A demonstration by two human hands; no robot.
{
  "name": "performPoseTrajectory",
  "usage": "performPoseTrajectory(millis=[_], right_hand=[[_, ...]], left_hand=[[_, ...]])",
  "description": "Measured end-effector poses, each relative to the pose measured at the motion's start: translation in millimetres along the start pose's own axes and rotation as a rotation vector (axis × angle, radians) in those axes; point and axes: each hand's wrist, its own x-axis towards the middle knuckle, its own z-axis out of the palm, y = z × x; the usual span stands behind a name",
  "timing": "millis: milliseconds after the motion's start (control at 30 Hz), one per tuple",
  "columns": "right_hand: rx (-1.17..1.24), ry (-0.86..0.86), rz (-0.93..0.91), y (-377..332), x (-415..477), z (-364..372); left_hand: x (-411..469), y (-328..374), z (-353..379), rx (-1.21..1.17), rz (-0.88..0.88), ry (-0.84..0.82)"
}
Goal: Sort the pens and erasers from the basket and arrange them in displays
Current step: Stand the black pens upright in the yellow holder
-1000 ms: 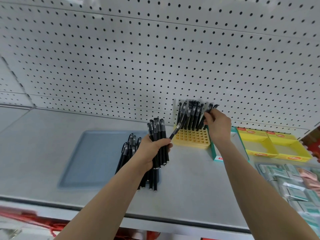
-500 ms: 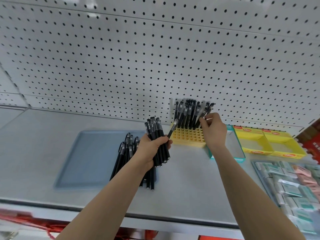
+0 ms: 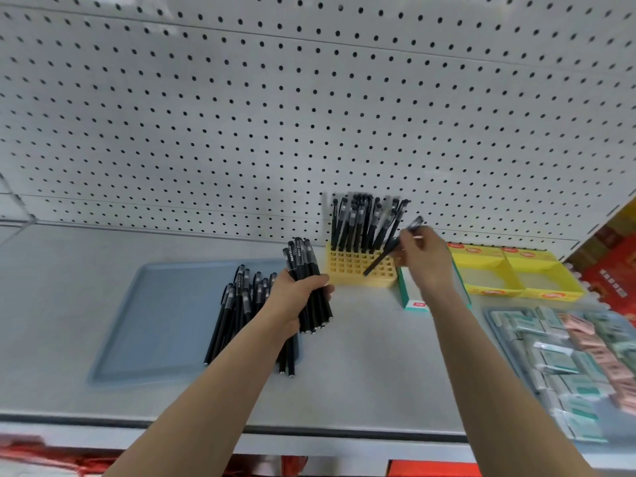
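Observation:
My left hand (image 3: 298, 297) grips a bundle of black pens (image 3: 307, 270) upright above the shelf. My right hand (image 3: 425, 259) pinches a single black pen (image 3: 390, 247), tilted, with its tip over the front cells of the yellow grid pen holder (image 3: 358, 270). Several black pens (image 3: 364, 222) stand in the holder's back rows. More loose black pens (image 3: 241, 304) lie on the blue-grey tray (image 3: 165, 318) to the left. Packs of green and pink erasers (image 3: 571, 356) lie in a tray at the right.
A teal-edged white box (image 3: 413, 297) sits right of the holder, partly behind my right wrist. Two yellow display boxes (image 3: 516, 273) stand further right. A white pegboard wall (image 3: 309, 115) backs the grey shelf (image 3: 361, 373), whose front edge runs below my forearms.
My right hand has drawn back from the standing pens and now holds one pen tilted over the holder's front. The pen that stuck out of my left hand's bundle is gone from it.

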Motion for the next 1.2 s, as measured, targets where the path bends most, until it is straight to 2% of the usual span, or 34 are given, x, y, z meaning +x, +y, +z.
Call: performPoseTrajectory(millis=[67, 133, 300, 467, 633, 733, 833, 900, 967, 1033, 1200], right_hand=[[-0.157, 0.151, -0.136, -1, 13, -11], [-0.237, 0.204, -0.212, -3, 24, -15], [-0.260, 0.155, -0.276, 6, 38, -3], [-0.314, 0.100, -0.296, 14, 44, 10], [-0.485, -0.008, -0.311, 21, 54, 19], [-0.546, 0.047, -0.266, 20, 51, 20], [-0.487, 0.138, -0.176, 16, 29, 20], [-0.408, 0.029, -0.124, 13, 10, 25], [-0.227, -0.216, -0.053, 7, -9, 33], [-0.025, -0.380, 0.006, 0, -23, 39], [0.151, -0.502, 0.112, 7, -26, 37]], left_hand=[[0, 1, 0, 0.005, 0.004, -0.006], [-1, 2, 0, 0.026, 0.014, -0.022], [-2, 5, -1, 0.117, 0.080, -0.045], [-1, 5, -2, 0.179, 0.124, -0.062], [3, 4, 0, 0.192, 0.162, -0.059], [4, 3, 2, 0.209, 0.192, -0.064], [6, 2, 3, 0.200, 0.203, -0.057], [8, 2, 4, 0.195, 0.218, -0.059], [8, 1, 7, 0.204, 0.237, -0.071], [7, -1, 11, 0.222, 0.249, -0.089], [5, -5, 16, 0.256, 0.251, -0.152]])
